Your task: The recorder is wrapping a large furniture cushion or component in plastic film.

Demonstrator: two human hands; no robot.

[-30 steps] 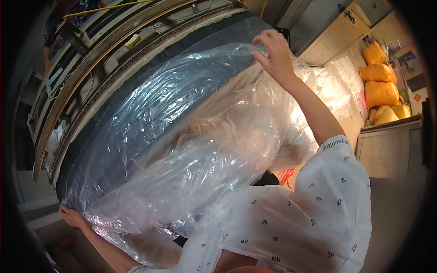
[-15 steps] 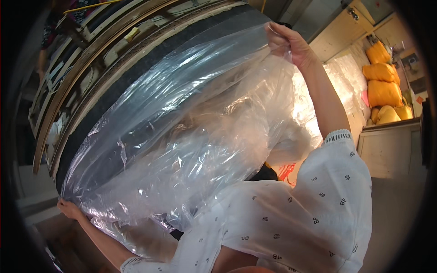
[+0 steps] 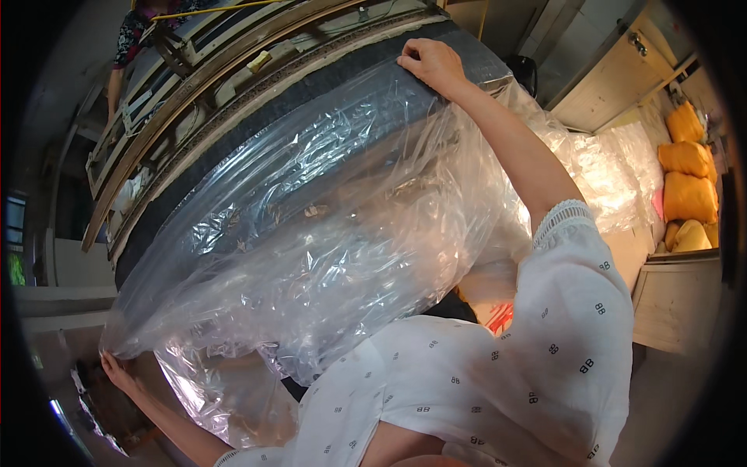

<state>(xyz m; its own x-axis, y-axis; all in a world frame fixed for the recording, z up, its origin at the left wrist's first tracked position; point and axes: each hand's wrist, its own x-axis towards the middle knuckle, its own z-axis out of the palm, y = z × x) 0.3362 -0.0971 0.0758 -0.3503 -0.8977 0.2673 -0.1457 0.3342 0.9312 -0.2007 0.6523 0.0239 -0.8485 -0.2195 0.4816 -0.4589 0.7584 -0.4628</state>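
A large clear plastic sheet (image 3: 311, 257), crumpled and shiny, spreads across a dark tabletop (image 3: 311, 92) and hangs down over its near side against my body. At the lower left, my left hand (image 3: 123, 375) pinches the sheet's left corner, past the table's end. My right hand (image 3: 433, 64) is over the far right part of the dark surface, its fingers curled against the thumb at the sheet's far edge. The fold between those fingertips is hard to make out. Between my hands the film sags in loose wrinkles.
Wooden and metal rails (image 3: 187, 128) run along the table's far side, with a small yellow piece (image 3: 259, 61) on them. Another person's patterned sleeve (image 3: 131, 37) shows beyond. More clear plastic (image 3: 607, 167) lies at right, near orange bundles (image 3: 689, 194) and a wooden cabinet (image 3: 675, 300).
My right hand has moved left and lowered toward the dark surface with the film's edge. The film between my hands has slackened and settled. My left hand stays at its corner.
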